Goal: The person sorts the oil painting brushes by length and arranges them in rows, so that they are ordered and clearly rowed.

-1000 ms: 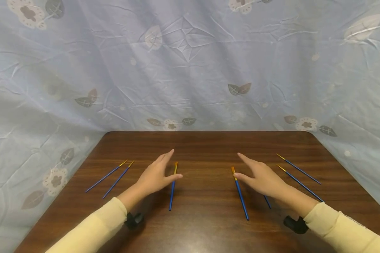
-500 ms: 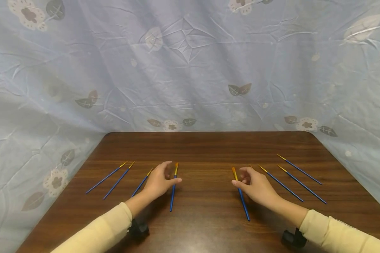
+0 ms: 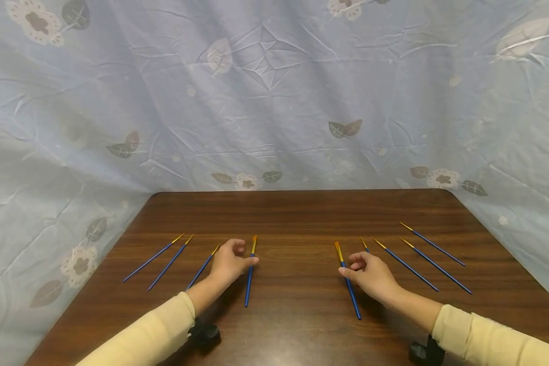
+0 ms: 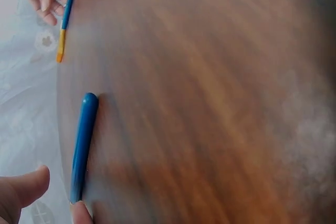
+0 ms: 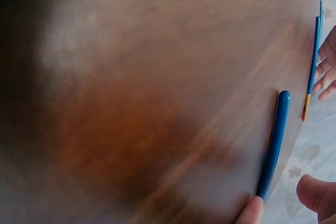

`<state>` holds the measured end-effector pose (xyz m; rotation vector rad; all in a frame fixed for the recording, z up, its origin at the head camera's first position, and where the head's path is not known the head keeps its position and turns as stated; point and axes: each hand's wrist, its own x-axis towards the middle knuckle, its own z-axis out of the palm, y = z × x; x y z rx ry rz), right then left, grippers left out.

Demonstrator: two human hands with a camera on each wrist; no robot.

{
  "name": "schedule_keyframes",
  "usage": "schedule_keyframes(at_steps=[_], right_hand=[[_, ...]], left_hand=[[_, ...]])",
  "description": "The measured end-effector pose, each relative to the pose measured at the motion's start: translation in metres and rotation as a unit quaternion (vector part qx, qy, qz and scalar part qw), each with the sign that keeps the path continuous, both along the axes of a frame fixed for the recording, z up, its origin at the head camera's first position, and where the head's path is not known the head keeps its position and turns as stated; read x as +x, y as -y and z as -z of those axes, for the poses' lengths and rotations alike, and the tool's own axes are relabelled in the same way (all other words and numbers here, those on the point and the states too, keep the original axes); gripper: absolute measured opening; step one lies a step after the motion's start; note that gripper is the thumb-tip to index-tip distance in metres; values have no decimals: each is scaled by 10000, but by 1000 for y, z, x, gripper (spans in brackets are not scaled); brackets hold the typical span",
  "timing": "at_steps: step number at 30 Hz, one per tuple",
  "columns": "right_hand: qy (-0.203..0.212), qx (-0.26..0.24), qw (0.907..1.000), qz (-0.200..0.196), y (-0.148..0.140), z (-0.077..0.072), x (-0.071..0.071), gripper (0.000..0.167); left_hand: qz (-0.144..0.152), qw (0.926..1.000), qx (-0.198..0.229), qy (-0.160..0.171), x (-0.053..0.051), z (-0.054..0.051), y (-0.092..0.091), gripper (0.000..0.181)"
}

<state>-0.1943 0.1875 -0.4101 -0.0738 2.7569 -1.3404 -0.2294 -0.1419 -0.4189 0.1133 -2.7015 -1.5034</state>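
My left hand (image 3: 227,264) reaches down beside a blue paintbrush (image 3: 249,284) with a yellow ferrule and flat orange-brown tip. In the left wrist view a fingertip meets that brush's blue handle (image 4: 84,148), while the thumb (image 4: 32,186) stands apart from it. On the other side, my right hand (image 3: 374,275) is at a similar flat paintbrush (image 3: 353,300), its thumb over the handle in the head view. The right wrist view has one fingertip (image 5: 251,211) at this handle (image 5: 274,142) and the thumb (image 5: 312,190) away from it. Both brushes lie on the table.
Thinner blue brushes lie on the brown wooden table (image 3: 297,325): a pair (image 3: 169,263) at far left, one (image 3: 203,267) behind the left forearm, several (image 3: 436,264) at right. Patterned cloth (image 3: 274,101) hangs behind the table. Black wrist mounts (image 3: 204,335) sit under both sleeves.
Both hands have come lower and nearer me, and their fingers, stretched forward a second ago, are now bent in beside the two inner brushes. The brushes have stayed in place.
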Motion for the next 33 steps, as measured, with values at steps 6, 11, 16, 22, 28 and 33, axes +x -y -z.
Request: schedule_keyframes(at_steps=[6, 11, 16, 22, 28, 33], right_hand=[[58, -184, 9998, 22, 0, 3, -1, 50], [52, -158, 9998, 61, 1, 5, -2, 50], [93, -136, 9998, 80, 2, 8, -2, 51], [92, -120, 9998, 148, 5, 10, -3, 49], [100, -156, 9997, 161, 5, 10, -2, 49], [129, -179, 9997, 114, 4, 9, -1, 53]], left_hand=[[-109, 9988, 457, 122, -1, 2, -1, 51], [-120, 9990, 429, 63, -2, 3, -3, 48], [-109, 9994, 320, 49, -3, 5, -5, 48], [-180, 9997, 148, -50, -6, 9, -5, 47], [-292, 9995, 70, -18, -9, 11, -5, 45], [-366, 9986, -350, -157, -10, 12, -7, 44]])
